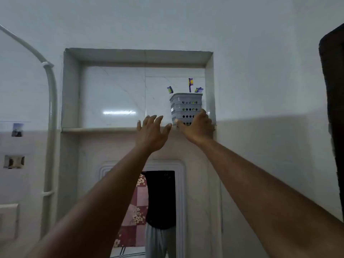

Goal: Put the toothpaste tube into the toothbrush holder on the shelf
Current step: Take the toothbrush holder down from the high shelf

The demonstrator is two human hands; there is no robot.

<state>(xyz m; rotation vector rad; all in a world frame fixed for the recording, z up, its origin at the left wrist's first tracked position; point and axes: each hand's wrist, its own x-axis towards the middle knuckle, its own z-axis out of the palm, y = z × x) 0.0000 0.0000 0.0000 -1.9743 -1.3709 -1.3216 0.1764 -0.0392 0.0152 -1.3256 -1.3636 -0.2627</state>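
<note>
While both bare forearms rise from the lower corners toward the middle of the view, the mirror (160, 202) at 6 o'clock sits between them, set in a white moulded frame and reflecting a dark top, pale trousers and a pink flowered cloth. Farther up, the left hand (150, 134) hangs just below the shelf (98, 129) edge, its grip apart, fingers spread and holding nothing. At 3 o'clock from it, just beside it, the right hand (198, 128) reaches the lower part of the toothbrush holder (186, 106); its grip is apart too, the fingers spread against the holder's front and right side, thumb tip near the bottom left corner, though whether it presses or only touches cannot be told. The holder, a grey perforated basket, stands upright at the right end of the shelf inside a tiled wall niche (137, 54), close to the niche's right wall. Three toothbrushes (190, 83) stick out of its top, purple with yellow. No toothpaste tube shows in either hand or on the shelf; what lies inside the holder cannot be made out. At 9 o'clock a white pipe (50, 108) runs down the wall.
</note>
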